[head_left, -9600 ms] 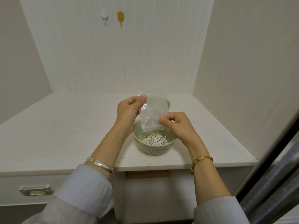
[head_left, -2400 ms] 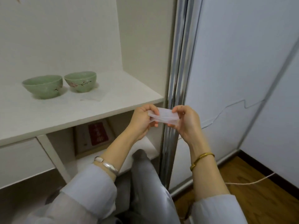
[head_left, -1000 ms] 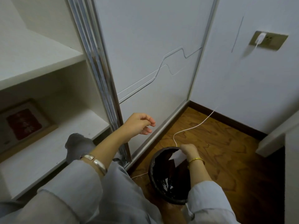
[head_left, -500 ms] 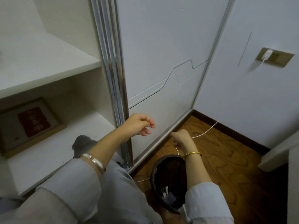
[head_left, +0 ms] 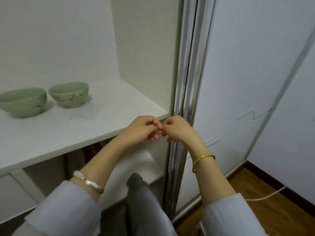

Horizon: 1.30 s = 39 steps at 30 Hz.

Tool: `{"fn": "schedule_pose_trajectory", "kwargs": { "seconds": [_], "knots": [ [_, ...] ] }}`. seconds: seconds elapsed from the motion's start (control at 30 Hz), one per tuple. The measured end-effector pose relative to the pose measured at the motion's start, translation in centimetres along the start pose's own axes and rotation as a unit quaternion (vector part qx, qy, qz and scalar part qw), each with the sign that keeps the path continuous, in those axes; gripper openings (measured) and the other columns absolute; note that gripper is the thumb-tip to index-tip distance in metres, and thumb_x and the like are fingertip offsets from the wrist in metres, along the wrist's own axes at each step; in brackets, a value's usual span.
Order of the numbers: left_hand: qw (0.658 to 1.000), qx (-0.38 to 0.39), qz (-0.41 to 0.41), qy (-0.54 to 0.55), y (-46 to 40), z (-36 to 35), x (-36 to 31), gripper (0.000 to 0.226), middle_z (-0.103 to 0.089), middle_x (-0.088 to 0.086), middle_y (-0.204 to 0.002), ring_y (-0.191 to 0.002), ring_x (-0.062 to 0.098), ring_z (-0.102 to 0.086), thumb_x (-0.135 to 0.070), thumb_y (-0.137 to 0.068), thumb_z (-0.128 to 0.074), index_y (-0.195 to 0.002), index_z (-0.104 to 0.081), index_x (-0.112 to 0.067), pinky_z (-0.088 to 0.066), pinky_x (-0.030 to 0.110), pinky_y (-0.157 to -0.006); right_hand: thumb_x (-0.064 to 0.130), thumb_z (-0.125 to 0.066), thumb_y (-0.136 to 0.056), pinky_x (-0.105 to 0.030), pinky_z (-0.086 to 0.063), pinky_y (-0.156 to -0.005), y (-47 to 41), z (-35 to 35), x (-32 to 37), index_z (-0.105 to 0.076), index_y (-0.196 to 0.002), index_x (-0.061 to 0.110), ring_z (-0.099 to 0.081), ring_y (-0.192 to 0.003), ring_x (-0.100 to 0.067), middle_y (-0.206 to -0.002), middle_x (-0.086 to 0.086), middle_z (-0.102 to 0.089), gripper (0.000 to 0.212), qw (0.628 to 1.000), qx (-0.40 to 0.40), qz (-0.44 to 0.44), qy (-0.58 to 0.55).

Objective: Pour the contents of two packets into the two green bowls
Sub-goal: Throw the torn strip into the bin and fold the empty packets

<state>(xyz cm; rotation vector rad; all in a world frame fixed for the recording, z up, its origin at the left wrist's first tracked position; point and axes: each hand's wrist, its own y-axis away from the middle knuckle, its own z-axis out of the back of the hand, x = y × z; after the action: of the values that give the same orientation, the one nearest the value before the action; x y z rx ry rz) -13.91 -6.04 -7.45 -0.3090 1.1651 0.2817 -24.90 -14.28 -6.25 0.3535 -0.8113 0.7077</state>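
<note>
Two green bowls stand side by side on the white shelf (head_left: pixel 122 106) at the left: the nearer bowl (head_left: pixel 23 103) and the farther bowl (head_left: pixel 69 96). Their insides are hidden from this angle. A flat clear packet (head_left: pixel 84 113) lies on the shelf just right of the bowls. My left hand (head_left: pixel 141 130) and my right hand (head_left: pixel 180 130) meet in front of the shelf's front edge. Both have curled fingers, and their fingertips touch each other. I see nothing held in either hand.
The metal frame of a sliding door (head_left: pixel 185 82) runs upright just right of my hands. A lower shelf (head_left: pixel 136 166) sits under the top one, with my grey-clad knee (head_left: pixel 141 193) before it. A white cable (head_left: pixel 265 196) lies on the wooden floor at the right.
My view has swung back left from the black bin to the shelf. My right hand has risen from over the bin and joined my left hand. The emptied packet is no longer in my hands.
</note>
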Motion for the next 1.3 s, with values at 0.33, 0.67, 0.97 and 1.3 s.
{"fn": "schedule_pose_trajectory", "kwargs": {
  "seconds": [0.33,0.67,0.97,1.3],
  "knots": [
    [0.972,-0.224,0.031,-0.064,2.3,12.9,1.7,0.027,-0.065,-0.001,-0.082,-0.066,0.013,-0.061,-0.002,-0.086,-0.044,-0.073,-0.063,-0.017,-0.050,0.025,-0.068,0.004,-0.050,-0.083,-0.024,-0.045,-0.068,-7.3,-7.1,11.2,-0.063,-0.110,0.009,-0.058,-0.091,-0.020,-0.100,-0.005,-0.061,0.030,0.985,0.074,0.152,0.020],
    [0.938,-0.335,0.073,-0.053,5.0,17.7,4.8,0.032,-0.064,-0.002,-0.079,-0.063,0.013,-0.060,0.000,-0.086,-0.043,-0.067,-0.062,-0.016,-0.048,0.022,-0.062,0.021,-0.066,-0.075,-0.036,-0.046,-0.094,-10.6,-14.2,13.5,-0.047,-0.130,0.016,-0.051,-0.118,-0.026,-0.131,-0.006,-0.053,0.058,0.949,0.099,0.222,0.200],
    [0.933,-0.351,0.067,-0.045,4.6,18.7,5.1,0.026,-0.062,0.003,-0.088,-0.068,0.012,-0.058,0.001,-0.086,-0.044,-0.076,-0.061,-0.016,-0.048,0.023,-0.064,0.004,-0.041,-0.090,-0.034,-0.045,-0.084,-11.1,-14.5,14.3,-0.056,-0.120,0.010,-0.055,-0.108,-0.032,-0.120,-0.013,-0.059,0.035,0.926,0.048,0.269,0.260],
    [0.949,-0.294,-0.024,-0.111,3.4,18.5,4.2,0.032,-0.066,-0.006,-0.108,-0.097,0.007,-0.061,-0.024,-0.082,-0.064,-0.113,-0.060,-0.020,-0.044,0.019,-0.077,-0.002,-0.039,-0.085,-0.034,-0.052,-0.075,-8.6,-9.3,16.7,-0.066,-0.095,0.010,-0.059,-0.076,-0.020,-0.084,-0.002,-0.067,0.031,0.917,-0.072,0.393,0.012]
  ]
}}
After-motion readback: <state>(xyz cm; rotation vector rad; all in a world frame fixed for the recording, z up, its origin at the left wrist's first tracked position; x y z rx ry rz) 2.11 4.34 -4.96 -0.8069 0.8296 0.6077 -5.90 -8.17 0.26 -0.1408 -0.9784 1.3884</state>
